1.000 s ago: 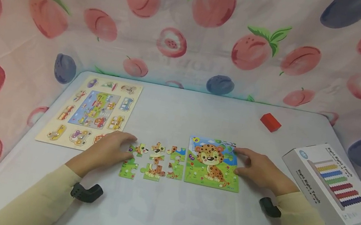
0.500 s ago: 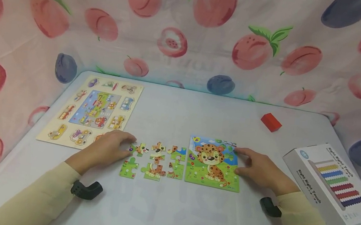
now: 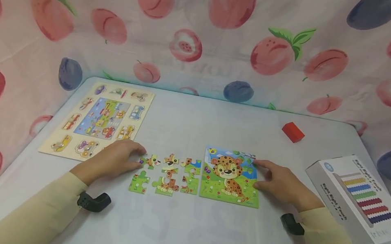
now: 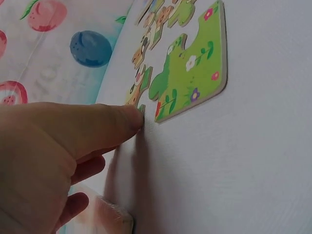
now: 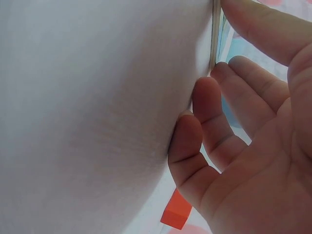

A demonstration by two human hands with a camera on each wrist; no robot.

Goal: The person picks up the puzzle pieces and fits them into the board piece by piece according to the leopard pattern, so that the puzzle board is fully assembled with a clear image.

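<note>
Puzzle pieces [image 3: 166,184] lie mid-table [image 3: 181,227] in the head view, loosely spaced, just left of the leopard board [image 3: 228,194]. Left hand [image 3: 116,158] at the left side of the upper-left piece [image 3: 154,161], thumb and index a modest gap apart, no clasp seen. Right hand [image 3: 280,182] at the board's right edge, thumb and index spread wider, likewise no clasp. Likely trouble: a leftward push there could run the board into the nearest pieces; a dragging left thumb could skew its row. Left wrist view: thumb tip beside the green corner piece [image 4: 195,73], apart from it. Right wrist view: thumb by the board's thin edge, outer fingertips down at the table; red block [image 5: 176,210] beyond. Against a second ago: left thumb drawn slightly back from the pieces; pieces and board look unmoved.
</note>
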